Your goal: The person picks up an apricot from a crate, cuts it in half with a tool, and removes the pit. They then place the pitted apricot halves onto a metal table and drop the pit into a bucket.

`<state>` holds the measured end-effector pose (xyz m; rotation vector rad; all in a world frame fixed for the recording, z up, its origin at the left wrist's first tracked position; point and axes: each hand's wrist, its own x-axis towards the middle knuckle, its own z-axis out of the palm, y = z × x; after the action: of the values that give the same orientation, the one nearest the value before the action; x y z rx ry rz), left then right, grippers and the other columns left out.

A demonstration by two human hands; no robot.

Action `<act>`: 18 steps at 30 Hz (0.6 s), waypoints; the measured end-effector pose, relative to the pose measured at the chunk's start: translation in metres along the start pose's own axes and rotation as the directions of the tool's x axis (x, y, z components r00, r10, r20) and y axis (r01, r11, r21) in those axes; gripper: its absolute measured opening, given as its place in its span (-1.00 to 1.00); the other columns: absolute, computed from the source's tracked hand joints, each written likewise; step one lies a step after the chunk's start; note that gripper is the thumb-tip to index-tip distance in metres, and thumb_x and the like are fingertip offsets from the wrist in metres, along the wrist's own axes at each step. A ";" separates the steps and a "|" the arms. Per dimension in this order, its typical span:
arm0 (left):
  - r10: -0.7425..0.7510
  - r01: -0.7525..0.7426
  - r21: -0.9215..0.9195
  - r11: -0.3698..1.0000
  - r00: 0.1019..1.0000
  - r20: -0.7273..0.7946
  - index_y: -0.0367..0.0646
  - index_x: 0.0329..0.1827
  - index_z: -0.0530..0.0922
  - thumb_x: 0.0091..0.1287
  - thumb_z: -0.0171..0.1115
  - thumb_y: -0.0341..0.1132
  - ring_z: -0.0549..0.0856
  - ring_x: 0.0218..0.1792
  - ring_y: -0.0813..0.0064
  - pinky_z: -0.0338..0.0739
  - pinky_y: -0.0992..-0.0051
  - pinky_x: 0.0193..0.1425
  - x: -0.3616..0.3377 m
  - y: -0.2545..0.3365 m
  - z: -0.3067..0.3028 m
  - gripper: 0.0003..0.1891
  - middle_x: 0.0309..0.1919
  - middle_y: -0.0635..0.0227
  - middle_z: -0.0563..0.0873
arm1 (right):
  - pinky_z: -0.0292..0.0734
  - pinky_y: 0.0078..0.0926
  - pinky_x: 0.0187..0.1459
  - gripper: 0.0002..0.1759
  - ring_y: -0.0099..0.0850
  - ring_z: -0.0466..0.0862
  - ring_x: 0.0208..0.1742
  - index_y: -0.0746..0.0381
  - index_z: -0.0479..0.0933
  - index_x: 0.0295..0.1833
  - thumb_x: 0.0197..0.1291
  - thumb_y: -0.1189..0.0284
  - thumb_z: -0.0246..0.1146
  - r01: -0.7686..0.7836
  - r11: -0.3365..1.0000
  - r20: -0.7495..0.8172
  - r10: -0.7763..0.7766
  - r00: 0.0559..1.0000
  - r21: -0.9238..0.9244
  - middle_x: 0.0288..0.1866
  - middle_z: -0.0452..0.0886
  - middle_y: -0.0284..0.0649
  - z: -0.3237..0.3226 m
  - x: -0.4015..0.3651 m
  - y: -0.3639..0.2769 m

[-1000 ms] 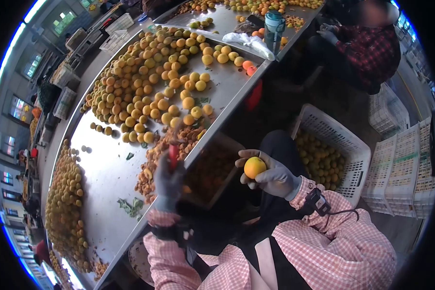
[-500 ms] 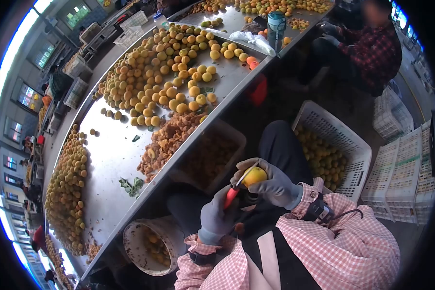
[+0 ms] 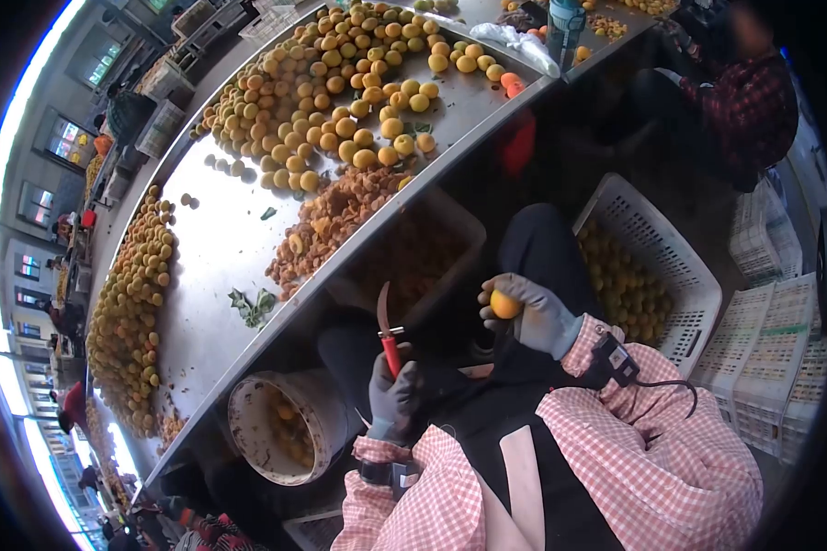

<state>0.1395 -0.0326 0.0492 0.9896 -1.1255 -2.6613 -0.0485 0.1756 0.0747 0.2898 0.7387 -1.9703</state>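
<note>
**Gloved pair of hands: one curved knife, one round fruit, held apart**

Left hand [image 3: 393,399]: grey glove, clenched round the red handle of a curved knife [image 3: 389,342]; we note its blade pointing up the frame.

Right hand [image 3: 544,320]: grey glove, fingers grasping one yellow-orange fruit [image 3: 504,304], right of centre in the frame, apart from the blade.

Near the left hand, lower left of centre: one white bucket [image 3: 347,418], fruit inside.

Beyond the right hand: one white crate [image 3: 703,294] of fruit; stacked crates [image 3: 763,354] at the right edge.

Across the left and top we list one metal bench [image 3: 207,294], bearing a heap of brown pieces [image 3: 340,216], green leaves [image 3: 253,309] and two spreads of round fruit.

Upper right: one seated person [image 3: 752,115], dark red checked shirt.
</note>
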 end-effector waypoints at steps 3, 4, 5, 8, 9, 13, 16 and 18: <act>0.121 -0.127 0.144 0.981 0.991 0.048 -0.06 0.21 0.38 0.36 0.18 -0.45 0.47 -0.60 0.71 0.35 0.72 -0.61 -0.008 0.022 0.018 -0.63 -0.40 0.43 0.51 | 0.64 -0.43 -0.13 -0.75 -0.36 0.68 -0.24 0.20 0.50 -0.03 0.29 0.29 0.23 0.056 0.998 -0.021 -0.056 0.998 -0.006 -0.20 0.62 -0.21 0.005 -0.001 -0.020; 0.130 -0.132 0.234 0.963 0.991 0.023 -0.10 0.22 0.37 0.36 0.19 -0.43 0.48 -0.56 0.72 0.37 0.72 -0.56 -0.011 0.029 0.025 -0.62 -0.40 0.45 0.52 | 0.64 -0.43 -0.13 -0.74 -0.36 0.68 -0.23 0.20 0.50 -0.04 0.30 0.25 0.22 0.080 0.997 -0.023 -0.081 0.996 -0.008 -0.21 0.62 -0.20 0.005 -0.001 -0.025; 0.140 -0.132 0.321 0.938 0.990 0.000 -0.13 0.22 0.37 0.36 0.20 -0.41 0.50 -0.52 0.73 0.38 0.72 -0.51 -0.012 0.034 0.032 -0.62 -0.39 0.47 0.53 | 0.63 -0.44 -0.13 -0.68 -0.36 0.68 -0.16 0.20 0.48 -0.01 0.27 0.23 0.25 0.090 0.995 0.000 -0.090 0.996 -0.049 -0.15 0.61 -0.18 0.006 -0.002 -0.028; 0.152 -0.159 0.321 0.934 0.987 0.046 -0.14 0.22 0.37 0.36 0.19 -0.39 0.54 -0.45 0.73 0.45 0.71 -0.43 -0.010 0.039 0.050 -0.62 -0.31 0.40 0.60 | 0.63 -0.45 -0.08 -0.70 -0.38 0.67 -0.07 0.21 0.45 0.03 0.24 0.36 0.29 0.155 0.975 0.138 -0.133 0.981 -0.158 -0.05 0.57 -0.18 0.014 -0.004 -0.021; 0.148 -0.156 0.318 0.935 0.988 0.051 -0.14 0.22 0.37 0.36 0.19 -0.39 0.54 -0.45 0.73 0.45 0.71 -0.43 -0.008 0.041 0.054 -0.62 -0.31 0.40 0.60 | 0.63 -0.45 -0.08 -0.70 -0.38 0.67 -0.07 0.21 0.45 0.03 0.24 0.36 0.29 0.158 0.974 0.133 -0.138 0.982 -0.160 -0.05 0.57 -0.18 0.017 -0.003 -0.017; 0.262 -0.374 0.560 0.739 0.926 0.272 -0.15 0.26 0.38 0.28 0.26 -0.42 0.64 -0.33 0.61 0.56 0.59 -0.23 -0.001 0.039 0.058 -0.53 -0.22 0.29 0.67 | 0.58 -0.46 0.07 -0.54 -0.40 0.65 0.00 0.21 0.40 0.14 0.12 0.54 0.36 0.222 0.923 0.234 -0.151 0.961 -0.315 0.03 0.54 -0.21 0.033 -0.006 -0.002; 0.391 -0.556 0.749 0.361 0.819 0.420 -0.15 0.29 0.40 0.16 0.36 -0.43 0.74 -0.29 0.37 0.60 0.46 -0.14 -0.004 0.045 0.064 -0.42 -0.21 0.19 0.72 | 0.52 -0.48 0.19 -0.44 -0.43 0.62 0.06 0.21 0.35 0.24 0.11 0.69 0.30 0.234 0.937 0.275 -0.160 0.948 -0.261 0.05 0.51 -0.24 0.045 -0.009 0.004; 0.407 -0.637 0.770 0.049 0.716 0.567 -0.12 0.27 0.43 0.17 0.36 -0.41 0.75 -0.27 0.19 0.61 0.43 -0.17 -0.006 0.048 0.064 -0.44 -0.18 0.15 0.72 | 0.50 -0.45 0.21 -0.46 -0.37 0.63 0.07 0.19 0.42 0.15 0.03 0.58 0.43 0.269 0.927 0.277 -0.195 0.941 -0.260 0.08 0.53 -0.22 0.057 -0.012 0.005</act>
<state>0.0986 -0.0260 0.1178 0.1125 -2.6160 -1.2394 -0.0322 0.1480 0.1234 -0.2319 0.9215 -2.0346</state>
